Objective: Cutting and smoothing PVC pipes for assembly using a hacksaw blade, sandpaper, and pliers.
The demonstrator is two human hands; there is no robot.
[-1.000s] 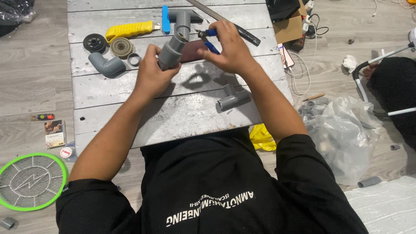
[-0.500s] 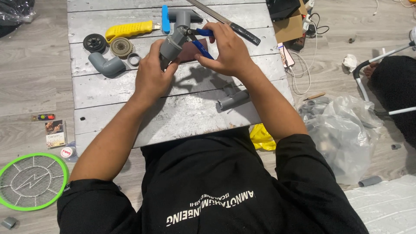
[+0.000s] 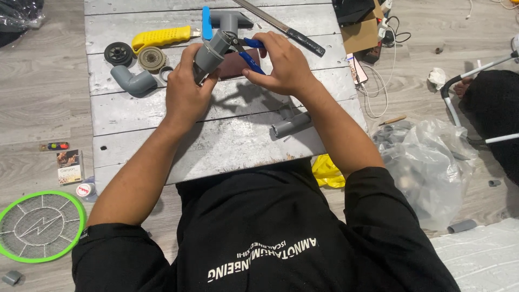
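My left hand (image 3: 185,93) grips a short grey plastic pipe (image 3: 211,51), tilted with its open end up and to the right, above a grey wooden board (image 3: 216,140). My right hand (image 3: 281,65) holds blue-handled pliers (image 3: 250,53), whose jaws bite the rim of the pipe's open end. Both hands hover over the far middle of the board. A dark reddish flat object (image 3: 238,65) lies on the board under the hands, mostly hidden.
On the board lie a grey elbow fitting (image 3: 132,81), a black round disc (image 3: 118,53), a tan tape roll (image 3: 152,58), a yellow-handled tool (image 3: 162,37), a grey tee (image 3: 230,20), a long knife (image 3: 281,28) and a grey pipe piece (image 3: 291,125). A clear plastic bag (image 3: 427,162) lies right, a green racket (image 3: 40,226) left.
Both hands have shifted slightly with the pipe and pliers; the pipe's open end has tipped up and the pliers' jaws now sit at its rim.
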